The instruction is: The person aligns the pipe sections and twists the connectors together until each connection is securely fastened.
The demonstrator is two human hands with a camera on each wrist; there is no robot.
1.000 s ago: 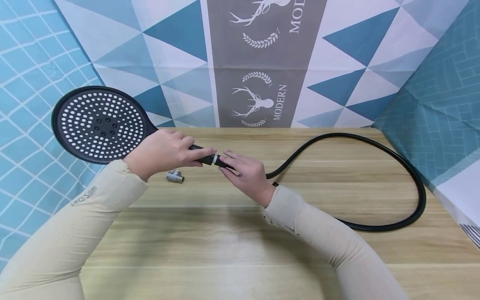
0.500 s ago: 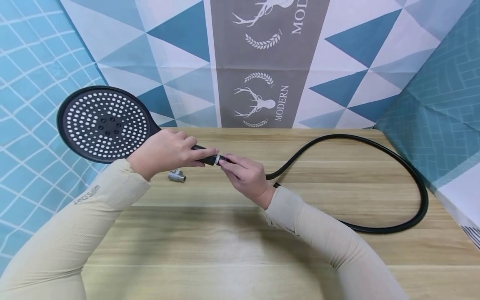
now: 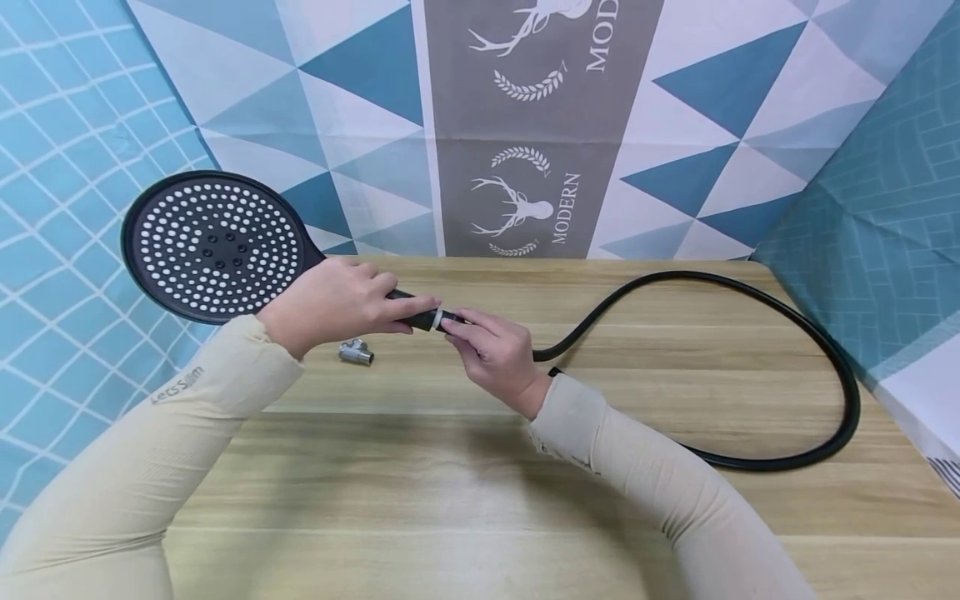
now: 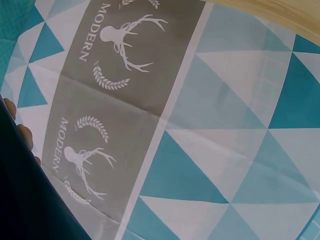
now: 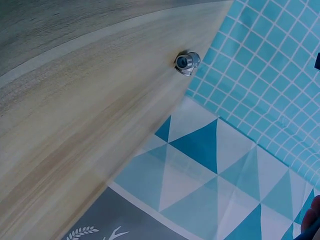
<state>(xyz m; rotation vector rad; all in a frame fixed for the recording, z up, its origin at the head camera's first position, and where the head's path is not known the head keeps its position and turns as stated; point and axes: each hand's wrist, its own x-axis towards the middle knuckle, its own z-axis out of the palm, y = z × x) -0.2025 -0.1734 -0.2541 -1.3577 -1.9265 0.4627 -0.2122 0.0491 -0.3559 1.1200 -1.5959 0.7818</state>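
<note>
A black shower head [image 3: 217,246] with a round face of white nozzles is tilted up at the left of the head view. My left hand [image 3: 337,304] grips its handle, index finger stretched along it towards a pale ring [image 3: 438,319] at the handle's end. Right at that ring, my right hand [image 3: 495,350] pinches the black end fitting of a shower hose [image 3: 750,292]. The hose runs out behind this hand and loops over the table's right side. In the left wrist view, only a few fingertips [image 4: 25,136] show beside the dark shower head [image 4: 30,195].
A small chrome valve fitting [image 3: 356,352] lies on the wooden table [image 3: 450,500] below the left hand. The hose's loose end [image 3: 555,372] lies by the right wrist. Patterned sheets [image 3: 517,125] rise behind the table and at both sides.
The view has shifted slightly, moving the scene a little rightwards. My right thumb and fingers have changed their placement on the hose fitting by the ring. The left hand keeps its grip.
</note>
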